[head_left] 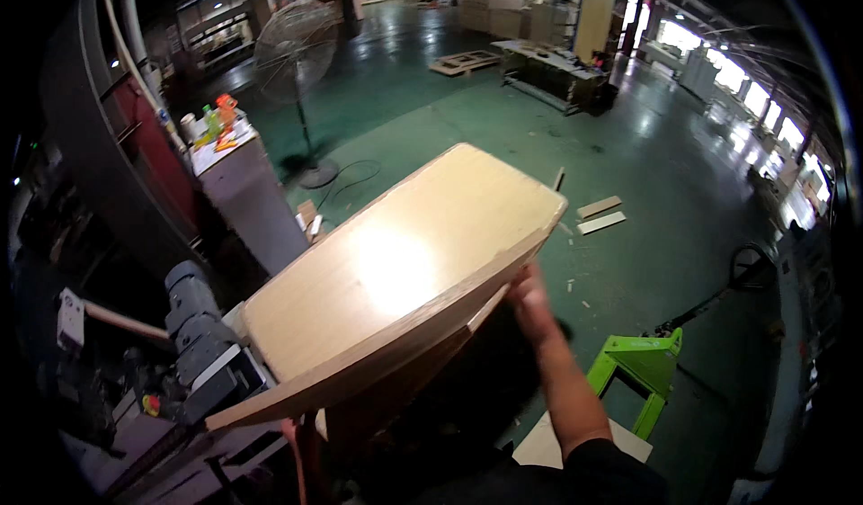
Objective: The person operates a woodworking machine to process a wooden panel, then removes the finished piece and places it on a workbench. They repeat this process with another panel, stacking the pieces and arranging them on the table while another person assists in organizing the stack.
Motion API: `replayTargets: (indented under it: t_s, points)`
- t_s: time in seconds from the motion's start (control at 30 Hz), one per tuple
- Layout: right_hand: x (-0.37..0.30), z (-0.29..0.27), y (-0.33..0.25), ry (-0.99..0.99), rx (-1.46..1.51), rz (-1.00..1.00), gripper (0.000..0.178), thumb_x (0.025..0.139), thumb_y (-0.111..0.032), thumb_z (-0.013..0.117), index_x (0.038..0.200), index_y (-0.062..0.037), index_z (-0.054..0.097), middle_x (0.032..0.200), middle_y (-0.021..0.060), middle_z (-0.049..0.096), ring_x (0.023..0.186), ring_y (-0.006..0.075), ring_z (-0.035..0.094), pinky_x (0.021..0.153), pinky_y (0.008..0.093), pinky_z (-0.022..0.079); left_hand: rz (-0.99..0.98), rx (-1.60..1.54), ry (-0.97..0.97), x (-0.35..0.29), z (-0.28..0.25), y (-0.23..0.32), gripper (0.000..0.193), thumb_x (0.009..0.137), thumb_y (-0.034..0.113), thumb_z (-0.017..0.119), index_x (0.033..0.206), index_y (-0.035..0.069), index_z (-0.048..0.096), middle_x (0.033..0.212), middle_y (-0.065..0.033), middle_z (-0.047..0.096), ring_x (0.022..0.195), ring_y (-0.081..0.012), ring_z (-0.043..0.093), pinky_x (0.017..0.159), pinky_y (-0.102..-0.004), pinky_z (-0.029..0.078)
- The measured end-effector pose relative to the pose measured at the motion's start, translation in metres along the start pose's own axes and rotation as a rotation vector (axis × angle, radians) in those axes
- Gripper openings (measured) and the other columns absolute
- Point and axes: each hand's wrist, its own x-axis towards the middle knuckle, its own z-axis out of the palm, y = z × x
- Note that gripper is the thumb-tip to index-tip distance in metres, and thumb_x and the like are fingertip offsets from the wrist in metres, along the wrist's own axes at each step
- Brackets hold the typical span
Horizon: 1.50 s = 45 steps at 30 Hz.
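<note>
A large pale wooden panel (431, 208) with rounded corners and a thick side edge is tilted in front of me. It reaches from the machine at the left out over the green floor. My right hand (532, 303) is closed on its right edge, with the fingertips out of sight underneath. Below the panel's lower left edge only a sliver of my left hand (290, 429) shows, close against the wood; its fingers are hidden. A grey motor (191, 303) on the machine sits beside the panel's left end.
A bright green pallet jack (643, 361) stands at the lower right, near a pale board (539, 446). Loose wood strips (600, 217) lie on the floor. A cabinet (247, 190) carrying bottles and a pedestal fan (301, 73) are at the left. Farther off is a workbench (553, 62).
</note>
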Motion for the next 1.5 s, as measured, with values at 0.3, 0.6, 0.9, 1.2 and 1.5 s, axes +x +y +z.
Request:
replayTargets:
  t_s: [0.3,0.6,0.9,1.2,1.5]
  points:
    - [0.027,0.1,-0.122,0.091,-0.052,-0.345,0.013,0.105,-0.016,0.054,0.099,-0.0052,0.057,0.085,0.0021,0.058,0.08,0.0116,0.056,0.082,0.027,0.047,0.186,-0.012,-0.066,-0.002,-0.008,0.077,0.108,0.068,0.05,0.091,0.147,0.001,0.035,0.142,-0.0151,0.049,0.135,-0.0271,0.046,0.114,-0.0431,0.034]
    - [0.033,0.107,-0.116,-0.048,-0.054,-0.419,0.028,0.108,-0.027,0.047,0.089,-0.0075,0.048,0.082,0.0027,0.048,0.081,0.0136,0.051,0.081,0.03,0.044,0.721,-0.175,-0.141,-0.002,0.014,0.251,0.028,0.096,0.015,0.068,0.118,0.0,0.06,0.115,-0.0177,0.063,0.105,-0.0223,0.062,0.095,-0.0348,0.047]
    - [0.025,0.128,-0.115,0.187,-0.435,-0.594,0.036,0.11,-0.026,0.033,0.084,-0.0058,0.047,0.081,0.0055,0.052,0.08,0.0164,0.053,0.081,0.0329,0.045,0.614,-0.12,-0.147,0.012,0.016,0.253,0.028,0.088,0.019,0.079,0.104,0.0,0.066,0.103,-0.0126,0.067,0.097,-0.0194,0.064,0.087,-0.0309,0.05]
    - [0.045,0.129,-0.098,0.289,-0.318,-0.668,0.026,0.108,-0.023,0.033,0.105,-0.004,0.05,0.082,0.0084,0.057,0.083,0.0208,0.057,0.09,0.0377,0.048,0.594,-0.298,-0.081,0.03,0.031,0.246,0.042,0.091,0.04,0.075,0.101,0.001,0.063,0.096,-0.0127,0.062,0.087,-0.0196,0.064,0.077,-0.036,0.058]
    - [0.108,0.104,-0.073,-0.137,-0.164,-0.424,0.075,0.096,-0.06,0.055,0.141,-0.0021,0.038,0.118,0.0161,0.063,0.112,0.0266,0.06,0.105,0.0408,0.041,0.452,-0.38,-0.03,0.1,0.038,0.226,0.102,0.072,0.058,0.085,0.143,-0.001,0.041,0.128,-0.019,0.06,0.113,-0.0289,0.064,0.098,-0.0458,0.052]
